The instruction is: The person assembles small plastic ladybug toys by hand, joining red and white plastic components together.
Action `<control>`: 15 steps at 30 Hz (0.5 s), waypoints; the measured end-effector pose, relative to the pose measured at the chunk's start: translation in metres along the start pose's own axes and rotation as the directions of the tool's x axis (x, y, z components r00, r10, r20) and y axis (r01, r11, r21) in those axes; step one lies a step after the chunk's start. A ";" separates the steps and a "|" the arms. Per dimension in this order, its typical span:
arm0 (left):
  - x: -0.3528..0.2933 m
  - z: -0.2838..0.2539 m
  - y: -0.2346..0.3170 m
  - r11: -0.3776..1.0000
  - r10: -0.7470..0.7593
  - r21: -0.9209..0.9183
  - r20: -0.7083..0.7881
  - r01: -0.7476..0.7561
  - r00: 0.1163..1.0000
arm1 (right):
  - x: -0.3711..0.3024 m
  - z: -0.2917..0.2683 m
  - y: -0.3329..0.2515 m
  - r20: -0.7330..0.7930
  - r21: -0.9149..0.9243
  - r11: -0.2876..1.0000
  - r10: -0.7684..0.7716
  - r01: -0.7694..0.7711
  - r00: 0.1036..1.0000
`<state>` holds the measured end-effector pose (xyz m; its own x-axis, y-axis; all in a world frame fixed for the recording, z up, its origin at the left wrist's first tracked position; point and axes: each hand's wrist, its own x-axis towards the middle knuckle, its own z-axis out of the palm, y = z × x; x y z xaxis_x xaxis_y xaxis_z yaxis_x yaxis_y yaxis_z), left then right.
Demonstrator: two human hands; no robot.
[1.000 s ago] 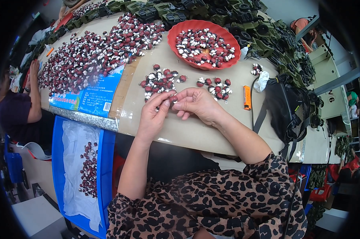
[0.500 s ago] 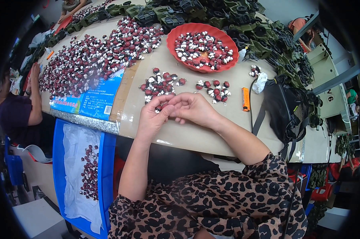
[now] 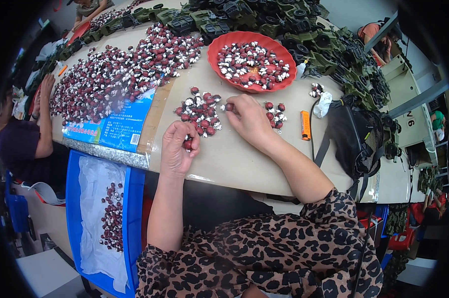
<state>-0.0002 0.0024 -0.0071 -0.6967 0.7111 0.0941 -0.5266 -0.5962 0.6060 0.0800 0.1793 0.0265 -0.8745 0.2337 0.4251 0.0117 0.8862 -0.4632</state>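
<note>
One red ball, in the head view, sits in the curled fingers of our left hand, front-left of the bowl. Our right hand reaches just in front of the bowl, fingertips narrowed at a second ball; we cannot tell if it grips. Half a second ago our hands met; now they are apart, which we read as the two-handed step broken off. Front-left of the bowl lies a pile; in front, our right hand partly blocks a smaller pile. Right of it are an orange stick and a bag; left, a big heap; behind, toy trucks.
</note>
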 end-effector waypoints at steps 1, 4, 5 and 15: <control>-0.001 0.003 0.001 1.000 0.004 0.001 -0.002 -0.004 1.000 | -0.001 0.000 -0.003 0.047 0.262 0.951 0.156 -0.163 0.987; -0.002 0.017 -0.001 0.981 -0.013 0.189 -0.118 0.036 0.993 | -0.004 0.004 -0.006 0.278 0.846 0.381 0.283 -0.373 0.918; -0.003 0.020 -0.003 0.961 0.030 0.277 -0.131 0.007 0.991 | -0.005 0.004 -0.010 0.281 0.846 0.379 0.281 -0.375 0.918; -0.006 0.027 -0.013 0.745 0.140 0.666 -0.131 -0.017 0.981 | -0.018 0.001 -0.025 0.628 0.775 -0.095 0.229 -0.624 0.744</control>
<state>0.0240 0.0162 0.0057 -0.8215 0.5654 0.0736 -0.0559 -0.2084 0.9764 0.0949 0.1523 0.0302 -0.9524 0.1256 -0.2777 0.1690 -0.5406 -0.8241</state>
